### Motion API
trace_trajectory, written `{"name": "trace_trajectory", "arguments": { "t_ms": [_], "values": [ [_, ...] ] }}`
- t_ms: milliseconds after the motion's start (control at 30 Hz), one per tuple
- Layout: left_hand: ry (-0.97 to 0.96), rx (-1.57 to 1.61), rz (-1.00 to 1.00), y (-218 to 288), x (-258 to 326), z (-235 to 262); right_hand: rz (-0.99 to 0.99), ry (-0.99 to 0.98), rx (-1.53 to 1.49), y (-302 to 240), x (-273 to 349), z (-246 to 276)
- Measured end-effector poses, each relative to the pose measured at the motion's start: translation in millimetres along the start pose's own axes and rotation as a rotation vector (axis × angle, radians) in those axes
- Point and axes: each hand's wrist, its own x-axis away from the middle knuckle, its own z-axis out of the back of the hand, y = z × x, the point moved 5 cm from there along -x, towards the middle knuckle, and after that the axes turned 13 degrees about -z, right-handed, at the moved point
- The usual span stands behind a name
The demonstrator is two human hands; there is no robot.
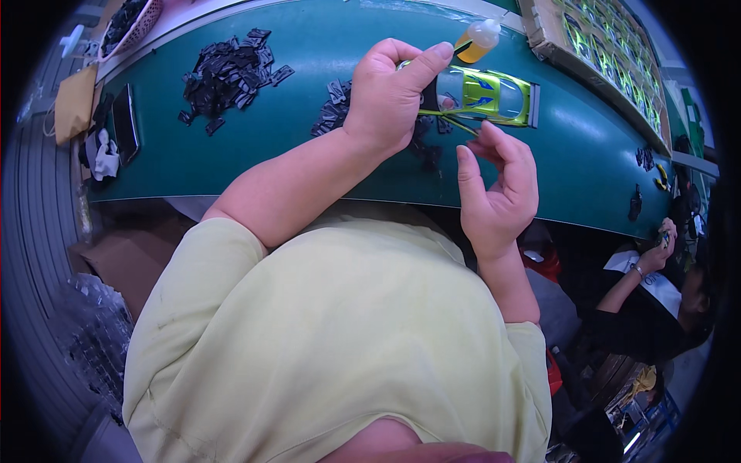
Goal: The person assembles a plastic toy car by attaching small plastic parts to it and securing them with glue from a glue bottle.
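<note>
My left hand (386, 96) is closed, thumb against fingers, on a dark piece with thin green edges (434, 113); its exact kind is hard to make out. A thin green fork of this piece reaches toward my right hand (502, 181). The right fingers are curled, the thumb stands apart from them, and the fingertips are close to the fork's end; contact cannot be made out. Just beyond lies a shiny green toy car body (502, 96) with blue markings and a black rear spoiler. Behind it a bottle (478, 40) of yellow liquid leans beside the left thumb.
On the green table are a large pile of small black parts (231, 73) and a smaller pile (332, 112). A carton (610, 96) of green car bodies stands at the far right. A tablet-like device (126, 122) lies left. A co-worker's hand (660, 247) shows at right.
</note>
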Motion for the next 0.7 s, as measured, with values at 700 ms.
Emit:
{"name": "trace_trajectory", "arguments": {
  "t_ms": [700],
  "values": [
    [0.051, 0.037, 0.161, -16, 11, 3, 0.318, -0.145, 0.112, -1, -7, -11]
  ]
}}
